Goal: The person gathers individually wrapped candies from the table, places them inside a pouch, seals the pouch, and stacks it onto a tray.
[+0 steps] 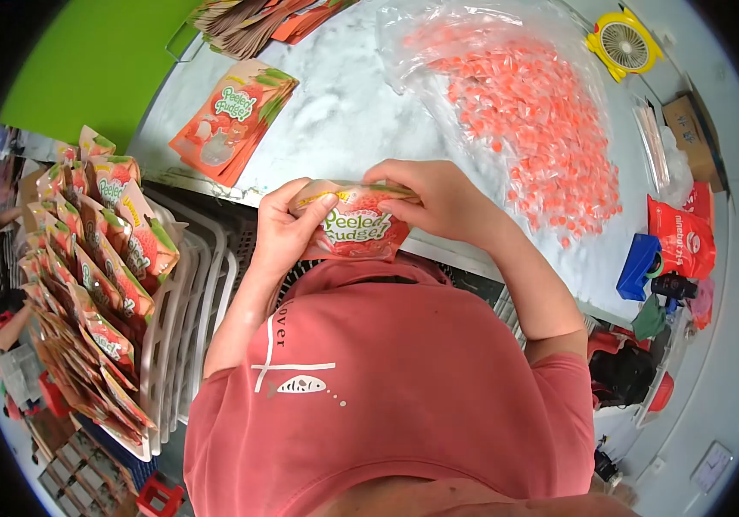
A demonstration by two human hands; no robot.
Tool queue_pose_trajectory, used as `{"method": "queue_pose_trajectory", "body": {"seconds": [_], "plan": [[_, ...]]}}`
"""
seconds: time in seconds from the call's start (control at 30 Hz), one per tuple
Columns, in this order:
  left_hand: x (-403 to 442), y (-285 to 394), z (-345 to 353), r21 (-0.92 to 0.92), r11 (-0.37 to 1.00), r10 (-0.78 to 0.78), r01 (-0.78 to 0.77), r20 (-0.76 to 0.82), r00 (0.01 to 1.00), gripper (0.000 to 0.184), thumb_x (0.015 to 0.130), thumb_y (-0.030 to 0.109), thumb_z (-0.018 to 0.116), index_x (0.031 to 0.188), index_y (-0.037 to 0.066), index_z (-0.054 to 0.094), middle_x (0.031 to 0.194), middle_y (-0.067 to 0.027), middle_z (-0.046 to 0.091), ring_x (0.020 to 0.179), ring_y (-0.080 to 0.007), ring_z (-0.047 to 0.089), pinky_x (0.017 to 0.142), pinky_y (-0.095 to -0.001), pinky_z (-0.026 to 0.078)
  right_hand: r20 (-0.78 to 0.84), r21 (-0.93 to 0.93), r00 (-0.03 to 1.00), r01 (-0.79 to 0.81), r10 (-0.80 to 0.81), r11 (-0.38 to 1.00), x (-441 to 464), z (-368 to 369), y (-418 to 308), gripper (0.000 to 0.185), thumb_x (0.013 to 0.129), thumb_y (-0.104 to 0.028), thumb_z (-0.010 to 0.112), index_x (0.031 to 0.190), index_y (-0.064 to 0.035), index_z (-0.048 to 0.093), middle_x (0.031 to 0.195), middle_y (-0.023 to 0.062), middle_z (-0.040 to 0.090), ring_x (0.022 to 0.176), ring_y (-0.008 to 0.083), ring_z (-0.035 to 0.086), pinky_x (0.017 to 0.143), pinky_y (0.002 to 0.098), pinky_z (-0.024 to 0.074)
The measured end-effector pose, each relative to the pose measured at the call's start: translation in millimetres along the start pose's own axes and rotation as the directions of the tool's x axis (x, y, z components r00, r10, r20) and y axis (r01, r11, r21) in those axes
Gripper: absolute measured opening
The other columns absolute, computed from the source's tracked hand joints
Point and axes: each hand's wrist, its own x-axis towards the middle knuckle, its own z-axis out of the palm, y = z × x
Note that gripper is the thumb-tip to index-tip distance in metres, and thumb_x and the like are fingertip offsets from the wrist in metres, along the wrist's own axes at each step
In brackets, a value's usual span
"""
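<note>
A red and pink candy pouch [357, 226] printed "Peeled Fudge!" is held upright in front of my chest, at the near edge of the table. My left hand [294, 215] grips its left upper corner, thumb across the printed front. On the opposite corner, my right hand [430, 200] pinches the top edge with thumb and fingers. What the pouch contains is hidden. Beyond it on the table lies a stack of flat pouches [233, 121] of the same print. To the right, many small wrapped red candies [533, 121] spill over a clear plastic bag [400, 65].
Stacked white crates [184, 319] stand at left, the top one packed with pouches [94, 276]. More flat pouches [257, 26] lie at the far edge. On the right are a yellow fan [624, 45], a blue tape dispenser [638, 267] and a red bag [684, 237].
</note>
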Motion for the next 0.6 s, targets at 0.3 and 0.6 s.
{"method": "queue_pose_trajectory", "body": {"seconds": [0.3, 0.6], "plan": [[-2.9, -2.4, 6.2, 0.230, 0.945, 0.216, -0.233, 0.095, 0.972, 0.009, 0.089, 0.007, 0.073, 0.088, -0.001, 0.069, 0.072, -0.0005, 0.058, 0.060, -0.0039, 0.048, 0.051, -0.0219, 0.038, 0.116, -0.257, 0.976, 0.210, -0.185, 0.943, 13.8, 4.6, 2.2, 0.038, 0.088, -0.039, 0.067, 0.067, -0.0093, 0.057, 0.066, 0.0092, 0.058, 0.066, 0.0317, 0.060, 0.059, 0.0428, 0.0443], [-11.6, 8.5, -0.4, 0.082, 0.997, 0.010, -0.015, 0.063, 0.998, 0.015, 0.093, 0.010, 0.070, 0.085, -0.002, 0.069, 0.071, 0.0010, 0.061, 0.057, -0.0036, 0.053, 0.050, -0.0199, 0.041, 0.166, 0.026, 0.982, 0.084, -0.087, 0.996, -4.3, -16.6, 18.6, 0.019, 0.087, -0.020, 0.076, 0.087, -0.0021, 0.069, 0.067, 0.0072, 0.057, 0.062, 0.0127, 0.058, 0.056, 0.0335, 0.0421]]}}
